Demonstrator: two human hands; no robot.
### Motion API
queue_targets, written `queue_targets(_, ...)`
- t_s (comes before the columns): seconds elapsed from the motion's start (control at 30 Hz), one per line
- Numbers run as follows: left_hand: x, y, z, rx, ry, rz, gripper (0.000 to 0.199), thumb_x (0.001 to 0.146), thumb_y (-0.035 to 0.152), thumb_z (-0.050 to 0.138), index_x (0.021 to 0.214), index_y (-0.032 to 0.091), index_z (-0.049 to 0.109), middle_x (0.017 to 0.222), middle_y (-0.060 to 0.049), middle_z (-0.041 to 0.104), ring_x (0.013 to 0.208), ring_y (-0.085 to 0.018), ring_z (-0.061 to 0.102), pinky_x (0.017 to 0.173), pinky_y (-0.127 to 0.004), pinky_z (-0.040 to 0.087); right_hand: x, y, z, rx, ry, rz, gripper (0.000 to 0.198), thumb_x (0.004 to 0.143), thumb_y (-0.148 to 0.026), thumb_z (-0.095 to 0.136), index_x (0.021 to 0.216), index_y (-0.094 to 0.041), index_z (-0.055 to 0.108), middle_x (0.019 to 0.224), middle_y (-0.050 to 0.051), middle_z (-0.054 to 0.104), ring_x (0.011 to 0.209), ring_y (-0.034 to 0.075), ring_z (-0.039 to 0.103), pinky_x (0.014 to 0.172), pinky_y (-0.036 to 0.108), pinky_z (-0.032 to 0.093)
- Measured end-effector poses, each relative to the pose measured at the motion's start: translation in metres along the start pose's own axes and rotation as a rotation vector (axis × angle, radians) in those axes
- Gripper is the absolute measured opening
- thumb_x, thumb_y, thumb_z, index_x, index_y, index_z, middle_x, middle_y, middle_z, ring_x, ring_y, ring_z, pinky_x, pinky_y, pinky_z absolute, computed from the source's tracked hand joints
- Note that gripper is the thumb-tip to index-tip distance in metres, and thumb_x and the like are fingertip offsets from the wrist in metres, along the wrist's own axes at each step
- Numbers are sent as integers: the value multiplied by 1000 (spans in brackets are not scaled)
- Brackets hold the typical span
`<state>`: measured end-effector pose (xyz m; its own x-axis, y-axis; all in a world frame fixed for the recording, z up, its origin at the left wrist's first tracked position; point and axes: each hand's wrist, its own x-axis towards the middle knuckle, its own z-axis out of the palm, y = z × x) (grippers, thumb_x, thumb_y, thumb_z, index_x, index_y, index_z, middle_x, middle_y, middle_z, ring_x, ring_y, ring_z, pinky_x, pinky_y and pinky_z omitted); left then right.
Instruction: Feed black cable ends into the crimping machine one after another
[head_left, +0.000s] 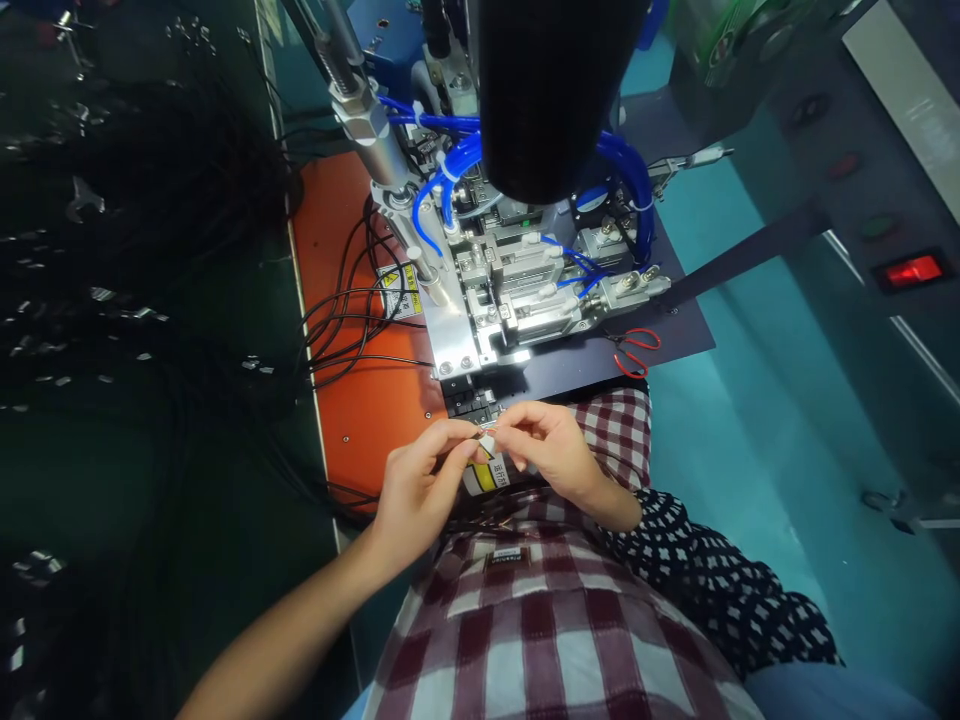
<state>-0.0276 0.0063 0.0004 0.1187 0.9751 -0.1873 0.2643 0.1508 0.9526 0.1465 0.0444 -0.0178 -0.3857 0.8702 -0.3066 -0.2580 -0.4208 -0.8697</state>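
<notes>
My left hand [424, 480] is closed in a pinch, thumb against forefinger, at the front edge of the machine. Facing it, my right hand [551, 450] also pinches, with its fingertips close to the left ones. Between them run thin reddish wires [491, 431], partly hidden by the fingers. A small white piece shows just below the wires; I cannot make out what it is. Directly beyond my fingertips stands a metal machine [517, 285] with blue air tubes. A yellow and white label [487, 477] lies under my hands.
Red-handled scissors [637, 352] lie on the dark plate to the right. Black cables [360, 310] cross the orange base plate [337, 400]. More black cables with shiny ends [150, 200] cover the left side. A black cylinder [559, 90] hangs overhead. A red lit switch [911, 270] is at far right.
</notes>
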Motion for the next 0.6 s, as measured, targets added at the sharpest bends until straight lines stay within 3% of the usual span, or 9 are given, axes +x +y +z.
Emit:
queue_targets(0.33, -2, 0, -1, -73, -52, -54, 10, 93, 27, 53, 98, 21, 61, 72, 1, 66, 53, -8, 51, 49, -20, 38, 5, 6, -5, 63, -25, 24, 19, 75, -33, 76, 72, -16, 66, 57, -4, 59, 44, 6, 46, 42, 19, 37)
queue_targets(0.6, 1, -3, 0, -42, -35, -1, 10, 93, 25, 53, 98, 21, 62, 75, 2, 65, 64, -10, 59, 60, -21, 45, -1, 3, 3, -110, 6, -77, 15, 78, -29, 72, 73, -16, 65, 65, 0, 65, 49, 8, 52, 45, 21, 40)
